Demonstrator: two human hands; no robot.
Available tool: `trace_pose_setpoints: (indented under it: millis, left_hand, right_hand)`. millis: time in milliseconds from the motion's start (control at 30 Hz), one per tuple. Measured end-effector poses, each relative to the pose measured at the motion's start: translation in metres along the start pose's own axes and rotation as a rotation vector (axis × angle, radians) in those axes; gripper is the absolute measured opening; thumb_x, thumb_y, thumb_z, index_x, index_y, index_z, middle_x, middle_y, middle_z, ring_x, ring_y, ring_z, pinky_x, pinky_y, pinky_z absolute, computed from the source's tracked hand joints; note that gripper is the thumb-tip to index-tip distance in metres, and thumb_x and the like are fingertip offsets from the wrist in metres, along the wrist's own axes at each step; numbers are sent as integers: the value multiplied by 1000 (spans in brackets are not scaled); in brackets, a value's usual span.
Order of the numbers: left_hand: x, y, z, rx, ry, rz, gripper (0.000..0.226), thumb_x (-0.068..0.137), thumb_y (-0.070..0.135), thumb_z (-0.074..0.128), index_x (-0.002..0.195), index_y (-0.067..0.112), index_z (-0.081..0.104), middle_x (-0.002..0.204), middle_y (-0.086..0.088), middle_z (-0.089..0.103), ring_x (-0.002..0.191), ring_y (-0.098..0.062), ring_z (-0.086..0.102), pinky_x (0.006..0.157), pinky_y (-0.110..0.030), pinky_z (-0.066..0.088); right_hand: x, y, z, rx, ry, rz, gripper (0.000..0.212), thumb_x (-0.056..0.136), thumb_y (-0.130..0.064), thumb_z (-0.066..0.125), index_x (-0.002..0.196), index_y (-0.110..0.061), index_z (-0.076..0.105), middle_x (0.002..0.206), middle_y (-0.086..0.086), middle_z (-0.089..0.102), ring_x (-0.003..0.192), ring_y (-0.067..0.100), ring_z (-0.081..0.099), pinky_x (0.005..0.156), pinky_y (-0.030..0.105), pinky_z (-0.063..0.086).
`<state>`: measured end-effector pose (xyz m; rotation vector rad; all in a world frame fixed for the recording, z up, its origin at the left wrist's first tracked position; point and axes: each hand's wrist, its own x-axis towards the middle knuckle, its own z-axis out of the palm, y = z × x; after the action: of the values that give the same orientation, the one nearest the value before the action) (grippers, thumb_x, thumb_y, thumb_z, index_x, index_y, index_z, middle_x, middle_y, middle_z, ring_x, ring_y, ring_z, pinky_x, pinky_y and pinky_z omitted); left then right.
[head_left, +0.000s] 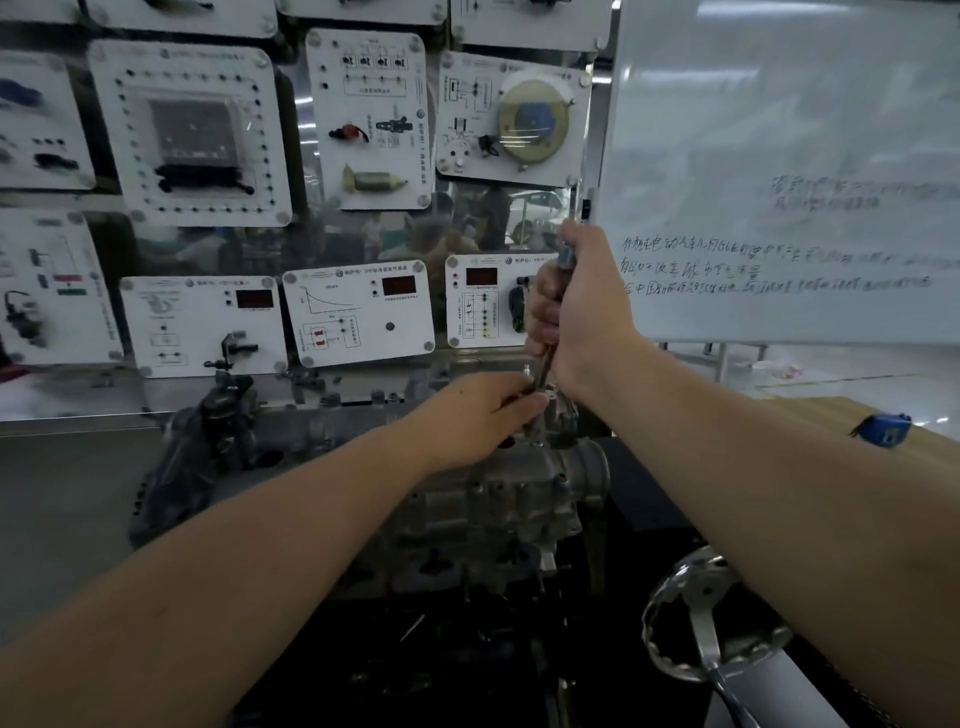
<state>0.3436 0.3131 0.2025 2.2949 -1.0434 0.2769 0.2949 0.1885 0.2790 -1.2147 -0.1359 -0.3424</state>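
L hand (483, 410) pinches steel tool (544, 365) at cast engine (467, 512); R hand (582, 306) clamps its shaft.

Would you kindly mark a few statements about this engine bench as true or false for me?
1. The right hand grips the tool, which stands upright. True.
2. The left hand lies flat on the whiteboard. False: it holds the tool's lower end, just above the engine.
3. A blue tape measure lies on the wooden table at the right. True.
4. The whiteboard is blank. False: it bears lines of handwriting.
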Motion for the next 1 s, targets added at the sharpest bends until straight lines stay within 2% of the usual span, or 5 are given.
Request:
trace_pose_setpoints:
  millis: [300,433,533,767,1000]
  left_hand:
    - [72,-30,-6,-53,25,-9,39,110,40,45,109,13,73,65,8,57,50,5,50,50,-13,38]
    - [87,-47,15,-96,37,5,37,110,39,43,106,14,70,100,-12,71,88,-22,65,82,-38,52]
    - [91,-58,22,-148,101,-12,36,110,35,45,101,10,69,98,-18,70,87,-32,63,83,-47,52]
    - [90,-64,25,-60,107,-27,41,110,31,47,70,24,52,66,5,53,56,-1,47,55,-17,34]
    - [95,-60,25,-90,114,-39,41,109,28,49,68,25,53,64,4,54,59,-1,52,56,-19,36]
  right_hand:
    - [68,1,2,-12,53,-93,55,98,-49,44,49,-23,36,42,-6,30,36,12,20,42,22,22]
    - [91,12,-10,-15,67,-77,54,97,-47,45,50,-23,36,42,-7,30,36,12,21,40,22,20]
    - [104,19,-13,31,45,-46,55,96,-48,45,49,-23,35,42,-7,29,36,12,20,42,22,19]
    - [121,36,-15,-17,-15,5,57,96,-50,44,46,-24,34,43,-6,27,37,13,19,40,23,21]
    - [130,35,-28,36,-34,-3,57,95,-49,44,45,-24,35,43,-6,27,38,13,19,40,23,22]
